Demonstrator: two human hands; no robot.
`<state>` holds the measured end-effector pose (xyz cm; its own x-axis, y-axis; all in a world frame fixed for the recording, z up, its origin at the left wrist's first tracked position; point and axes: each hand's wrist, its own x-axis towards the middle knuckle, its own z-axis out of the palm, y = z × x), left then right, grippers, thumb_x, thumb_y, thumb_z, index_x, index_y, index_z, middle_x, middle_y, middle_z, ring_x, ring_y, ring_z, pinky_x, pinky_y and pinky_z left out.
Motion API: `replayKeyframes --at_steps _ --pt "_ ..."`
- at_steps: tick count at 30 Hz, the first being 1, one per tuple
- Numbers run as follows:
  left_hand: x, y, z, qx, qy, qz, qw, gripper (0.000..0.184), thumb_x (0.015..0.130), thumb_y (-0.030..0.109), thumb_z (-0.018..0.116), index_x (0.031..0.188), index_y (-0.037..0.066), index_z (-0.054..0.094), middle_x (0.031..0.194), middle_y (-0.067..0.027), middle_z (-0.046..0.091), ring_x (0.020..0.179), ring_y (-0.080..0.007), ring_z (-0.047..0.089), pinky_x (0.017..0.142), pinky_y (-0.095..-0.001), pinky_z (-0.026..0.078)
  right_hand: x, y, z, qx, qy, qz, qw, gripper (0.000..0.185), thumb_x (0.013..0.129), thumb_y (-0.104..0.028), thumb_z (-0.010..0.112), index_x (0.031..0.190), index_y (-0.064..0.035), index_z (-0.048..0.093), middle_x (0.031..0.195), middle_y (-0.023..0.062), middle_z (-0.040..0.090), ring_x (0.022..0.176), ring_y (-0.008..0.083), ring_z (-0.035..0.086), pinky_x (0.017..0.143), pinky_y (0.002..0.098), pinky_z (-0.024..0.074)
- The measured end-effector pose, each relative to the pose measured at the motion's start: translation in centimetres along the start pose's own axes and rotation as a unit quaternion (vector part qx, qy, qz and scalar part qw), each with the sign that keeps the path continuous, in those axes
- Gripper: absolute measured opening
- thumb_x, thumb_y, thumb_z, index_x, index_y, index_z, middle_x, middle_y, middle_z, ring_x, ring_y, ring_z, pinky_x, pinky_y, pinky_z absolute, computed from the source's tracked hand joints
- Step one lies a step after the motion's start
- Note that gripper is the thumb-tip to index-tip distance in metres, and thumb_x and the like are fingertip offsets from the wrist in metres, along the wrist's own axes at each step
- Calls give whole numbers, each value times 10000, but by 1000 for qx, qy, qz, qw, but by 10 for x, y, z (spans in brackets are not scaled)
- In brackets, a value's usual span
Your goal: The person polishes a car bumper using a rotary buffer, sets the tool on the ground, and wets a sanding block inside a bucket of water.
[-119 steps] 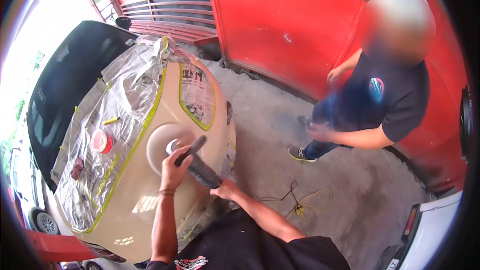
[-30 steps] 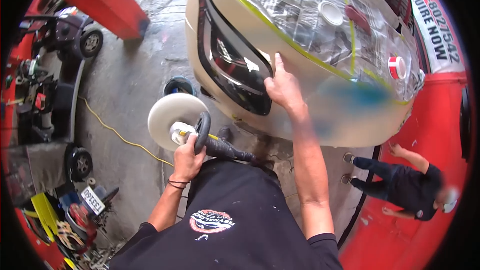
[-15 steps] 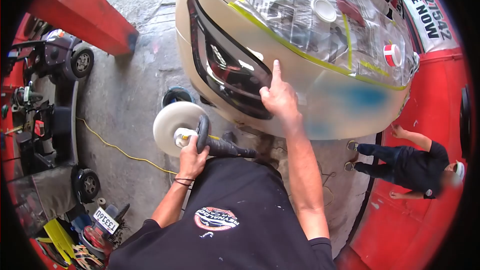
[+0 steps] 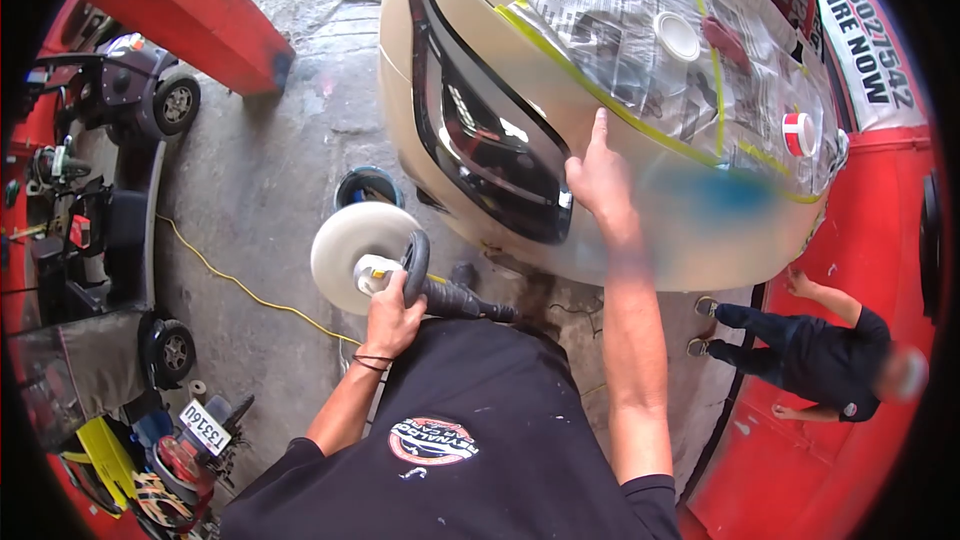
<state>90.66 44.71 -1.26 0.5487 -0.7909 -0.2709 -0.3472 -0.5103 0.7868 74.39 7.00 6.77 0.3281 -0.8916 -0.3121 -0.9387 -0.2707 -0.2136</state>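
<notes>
Of my hands, the left (image 4: 395, 318) curls round the polisher (image 4: 376, 273) before the waist; the right (image 4: 602, 185), index extended, appears empty, contact with the beige panel (image 4: 680, 240) uncertain | one-handed support could let the polisher tip | concrete floor (image 4: 270, 140), red wall (image 4: 790, 480).

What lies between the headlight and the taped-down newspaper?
In the head view, beige bodywork lies between the headlight and the newspaper, with yellow tape edging the newspaper. The right hand points its index finger there.
</notes>
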Motion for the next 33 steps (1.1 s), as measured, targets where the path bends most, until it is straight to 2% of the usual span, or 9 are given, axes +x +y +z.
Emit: replayKeyframes --at_steps 10,11,15,17,21,28,29,30,33 --pt "3 4 -4 13 -15 2 1000 395 961 148 801 1288 5 631 975 -325 756 979 -546 758 841 -563 587 -42 -18 40 -12 -22 -26 999 1095 985 -266 690 1859 -91 55 955 249 827 923 447 820 893 570 647" --pt "3 4 -4 15 -16 4 1000 395 961 148 801 1288 5 631 975 -325 756 979 -546 758 841 -563 587 -44 -18 40 19 -45 -10 999 1104 956 -247 663 1864 -149 42 1063 328 804 996 513 791 964 610 611" --pt "3 4 -2 18 -25 13 999 389 962 144 802 1281 6 629 989 -319 756 989 -545 758 840 -563 584 -45 -10 38 42 -32 -22 998 1099 957 -242 663 1863 -138 49 1060 328 804 997 516 789 962 614 610" --pt "1 5 -2 23 -29 15 999 387 961 143 803 1278 6 628 992 -317 756 991 -545 757 839 -564 582 -37 -3 32 35 52 -42 997 1074 971 -223 672 1854 -78 79 947 252 823 901 448 817 873 569 652" --pt "-4 10 -5 22 -31 19 999 390 959 139 808 1275 4 623 981 -315 753 984 -545 756 832 -561 578 -15 7 7 59 39 40 997 1098 977 -239 678 1857 -92 36 967 252 826 922 432 824 888 558 653" --pt "-11 14 0 35 -28 7 999 400 969 145 813 1295 3 631 994 -328 747 1001 -547 754 841 -554 579 -29 2 25 16 4 -7 1000 1062 988 -226 671 1863 -104 80 1033 271 835 981 432 834 920 556 650" --pt "-11 13 0 44 -26 6 999 397 972 141 813 1298 2 633 996 -323 747 992 -535 762 847 -549 582 -22 9 50 55 23 -15 998 1136 935 -229 678 1866 -132 33 948 305 797 895 491 798 865 602 635" --pt "-10 12 3 49 -33 11 998 395 974 137 812 1300 1 635 997 -319 748 984 -523 770 852 -543 585 -26 7 51 64 12 -9 998 1144 930 -211 666 1865 -134 11 986 313 806 896 495 797 883 603 633" --pt "-11 8 11 19 -39 44 998 340 982 91 801 1257 -13 631 965 -229 721 847 -366 702 825 -480 579 -39 12 59 58 3 -2 998 1043 927 -168 613 1863 -143 153 1045 302 821 981 482 815 951 600 630"
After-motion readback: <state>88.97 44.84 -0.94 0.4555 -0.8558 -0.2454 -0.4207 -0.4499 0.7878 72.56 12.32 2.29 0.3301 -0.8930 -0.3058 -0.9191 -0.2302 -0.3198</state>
